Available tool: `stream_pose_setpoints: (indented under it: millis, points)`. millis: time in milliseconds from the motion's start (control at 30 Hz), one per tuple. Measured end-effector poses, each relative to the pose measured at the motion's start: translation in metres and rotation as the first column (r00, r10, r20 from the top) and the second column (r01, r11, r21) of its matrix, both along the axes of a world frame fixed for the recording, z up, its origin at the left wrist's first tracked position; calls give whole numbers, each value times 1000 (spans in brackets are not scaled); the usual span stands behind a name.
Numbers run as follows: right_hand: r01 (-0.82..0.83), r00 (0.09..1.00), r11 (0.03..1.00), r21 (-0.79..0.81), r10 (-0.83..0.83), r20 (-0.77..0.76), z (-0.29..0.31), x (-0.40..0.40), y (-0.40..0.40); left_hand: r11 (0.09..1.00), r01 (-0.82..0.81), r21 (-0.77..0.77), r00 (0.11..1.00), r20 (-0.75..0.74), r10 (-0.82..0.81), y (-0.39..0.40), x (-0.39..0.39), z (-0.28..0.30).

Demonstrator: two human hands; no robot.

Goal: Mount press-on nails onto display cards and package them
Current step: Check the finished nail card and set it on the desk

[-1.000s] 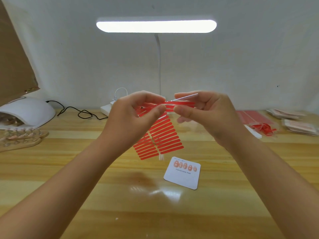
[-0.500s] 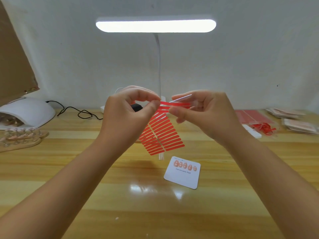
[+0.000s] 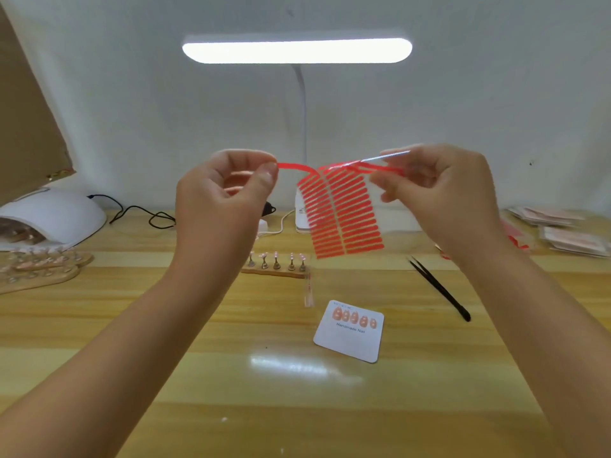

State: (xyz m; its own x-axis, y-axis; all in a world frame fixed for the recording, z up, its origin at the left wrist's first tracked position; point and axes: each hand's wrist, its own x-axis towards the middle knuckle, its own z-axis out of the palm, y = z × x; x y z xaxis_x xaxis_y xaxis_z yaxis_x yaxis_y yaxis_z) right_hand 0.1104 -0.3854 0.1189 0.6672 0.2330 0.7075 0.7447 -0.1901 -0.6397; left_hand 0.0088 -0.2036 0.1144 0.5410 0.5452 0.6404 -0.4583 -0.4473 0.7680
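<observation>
Peeling is now visibly under way: the red strip (image 3: 292,167) pinched in my left hand (image 3: 228,200) has lifted clear of the adhesive sheet (image 3: 342,213), whereas half a second ago both hands were close together at the sheet's top edge. The left-hand grip is closed on the strip end between thumb and forefinger. The right hand (image 3: 439,196) pinches the sheet's upper corner, and the sheet hangs below it, above the bench (image 3: 132,325). The hands have drawn apart, with the strip arching between them. I judge that one strip is nearly free and ready for fixing to a card.

The display card (image 3: 348,330), already carrying five nails, lies flat on the bench below the sheet. A wooden stand with five nail holders (image 3: 276,264) sits behind it; it was hidden by the hands before. Black tweezers (image 3: 438,290) lie to the right. Further out are a white nail lamp (image 3: 53,216) at far left, packaged sets (image 3: 562,229) at far right, and a lit bar lamp (image 3: 297,49) against a white wall.
</observation>
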Motion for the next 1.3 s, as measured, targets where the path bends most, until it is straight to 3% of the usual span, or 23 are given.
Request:
stream_pose_setpoints:
  millis: [167,367,500,700,800,900,967,1067,1300]
  points:
    - [314,922,949,-8,-303,242,-25,21,-3,998,-37,-56,985,-169,27,13,22,-27]
    - [355,877,898,-260,-224,425,-84,43,-2,997,-35,-73,934,-357,7,25,42,-67]
    - [265,944,840,-474,-126,304,-103,56,-8,998,-7,-58,921,-390,-16,25,48,-86]
    - [158,979,615,-773,-200,41,-115,68,-16,998,11,59,903,-429,16,20,52,-108]
    - [150,973,583,-798,-228,16,-111,67,-14,995,24,98,892,-452,23,19,52,-115]
    - [172,965,648,-742,-263,-6,-92,63,-6,991,46,122,892,-452,14,20,51,-116]
    - [88,962,673,-735,-250,-114,-75,56,-3,987,57,152,890,-456,19,19,50,-116]
    - [-91,937,618,-781,-214,-277,-61,34,1,980,65,188,888,-459,30,18,50,-115]
    - [-102,935,490,-866,-250,-251,-94,-7,5,976,58,210,898,-438,41,16,50,-116]
